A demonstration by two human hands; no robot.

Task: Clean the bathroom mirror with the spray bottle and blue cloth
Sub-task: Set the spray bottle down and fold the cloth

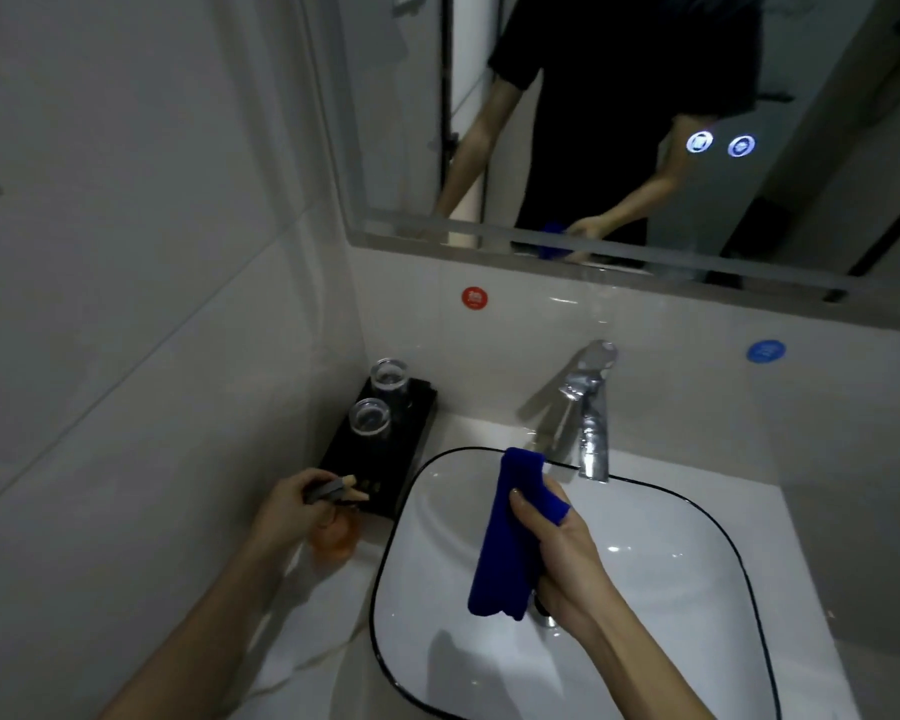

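Blue cloth (pixel 510 532) gripped by right hand (pixel 562 558); left hand (pixel 292 506) grips spray bottle (pixel 333 532).

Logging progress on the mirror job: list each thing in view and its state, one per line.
Blue cloth: folded, gripped by right hand above sink.
Spray bottle: upright on counter, held by left hand.
Faucet: no water seen running.
Two glasses: upright on black tray.

Blue cloth (pixel 510 532) — folded, hanging over the sink (pixel 697 589).
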